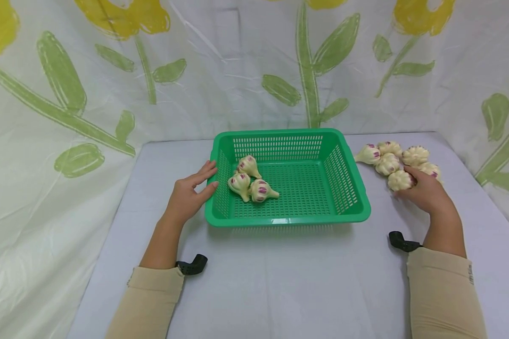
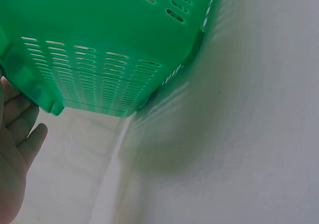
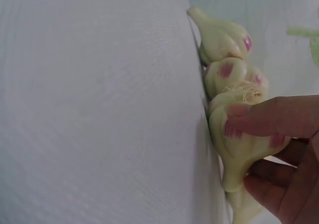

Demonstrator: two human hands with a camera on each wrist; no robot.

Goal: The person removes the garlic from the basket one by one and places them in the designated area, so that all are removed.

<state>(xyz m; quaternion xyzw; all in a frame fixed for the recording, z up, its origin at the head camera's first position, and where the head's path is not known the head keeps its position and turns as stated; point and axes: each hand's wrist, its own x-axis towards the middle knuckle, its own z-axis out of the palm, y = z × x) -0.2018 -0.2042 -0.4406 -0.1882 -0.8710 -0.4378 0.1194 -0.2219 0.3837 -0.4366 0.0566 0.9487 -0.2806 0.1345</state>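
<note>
**Cream, purple-streaked garlic bulb [image 1: 400,181] pinched by right hand [image 1: 427,190]**

The right arm is stretched forward; the bulb is held between thumb and curled fingers beside a cluster of matching bulbs [image 1: 387,164], right of the green rectangular plastic basket [image 1: 280,220]. Whether it is lifted from the white cloth-covered surface [image 1: 297,282] cannot be told. The basket's left rim is touched by the left hand [image 1: 188,195], its fingers nearly straight and parted from the thumb. Three garlic bulbs [image 1: 260,190] are contained in the basket's left half. One clustered bulb is partly covered by the right hand; the left hand is cut off in its wrist view.
</note>
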